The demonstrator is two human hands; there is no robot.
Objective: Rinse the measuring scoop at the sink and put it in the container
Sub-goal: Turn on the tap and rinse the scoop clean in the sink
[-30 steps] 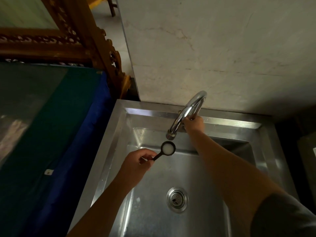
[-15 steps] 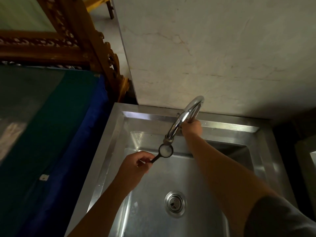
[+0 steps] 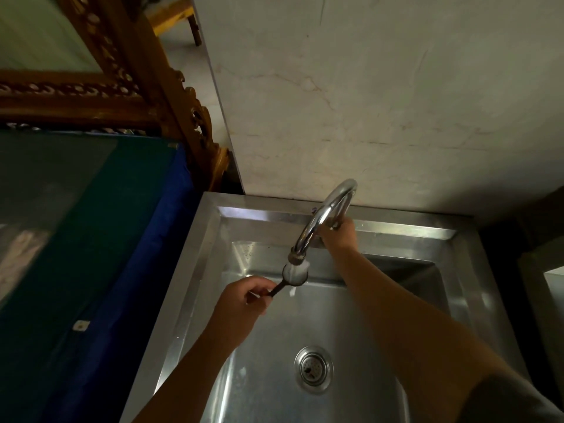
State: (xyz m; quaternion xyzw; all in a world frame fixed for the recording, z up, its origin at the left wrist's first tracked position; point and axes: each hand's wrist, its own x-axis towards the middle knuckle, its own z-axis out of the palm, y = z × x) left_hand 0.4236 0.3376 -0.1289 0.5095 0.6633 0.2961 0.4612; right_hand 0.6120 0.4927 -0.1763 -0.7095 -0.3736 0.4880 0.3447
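Observation:
A small dark measuring scoop (image 3: 292, 277) with a thin handle sits right under the spout of the curved chrome tap (image 3: 322, 219). Water runs into its bowl and spills over the rim. My left hand (image 3: 244, 303) pinches the scoop's handle over the steel sink (image 3: 195, 270). My right hand (image 3: 338, 232) is closed on the tap's handle at the base of the tap, behind the spout. No container is in view.
The sink's drain (image 3: 313, 368) lies low in the basin. A blue and green covered surface (image 3: 91, 239) runs along the sink's left side. A carved wooden frame (image 3: 146, 87) stands behind it. A pale wall (image 3: 381, 102) rises behind the tap.
Water has started running from the tap into the scoop. The scoop has risen closer to the spout. My right hand stays on the tap handle.

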